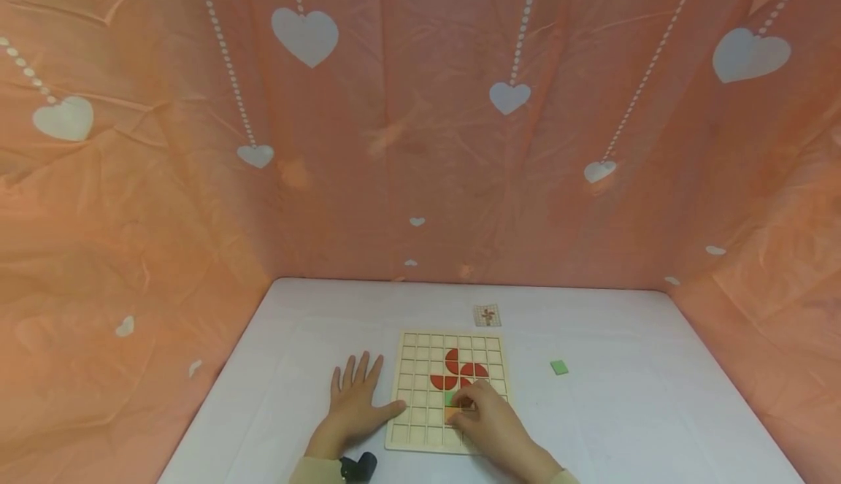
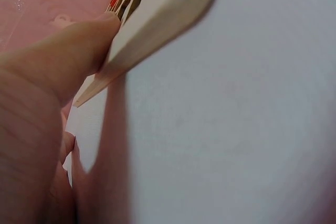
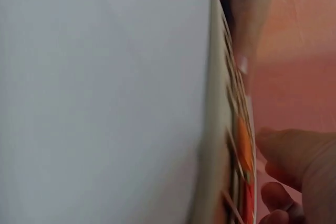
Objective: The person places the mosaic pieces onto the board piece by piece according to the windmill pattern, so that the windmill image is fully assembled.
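Observation:
A square wooden grid board (image 1: 414, 390) lies on the white table. Red quarter-round pieces (image 1: 452, 361) form a pinwheel in its cells. Under them sit a green tile (image 1: 450, 398) and an orange tile (image 1: 451, 414). My right hand (image 1: 493, 420) reaches over the board, its curled index finger and thumb pinching at the orange tile; the other fingers are partly hidden. In the right wrist view the orange tile (image 3: 244, 142) shows by my thumb. My left hand (image 1: 358, 404) lies spread on the table, with the thumb (image 2: 92, 38) resting on the board's left edge.
A small pattern card (image 1: 488, 315) with a red pinwheel lies behind the board. One loose green tile (image 1: 559, 367) lies right of the board. Orange cloth (image 1: 394, 177) with white hearts surrounds the table (image 1: 617, 411) at the back and sides.

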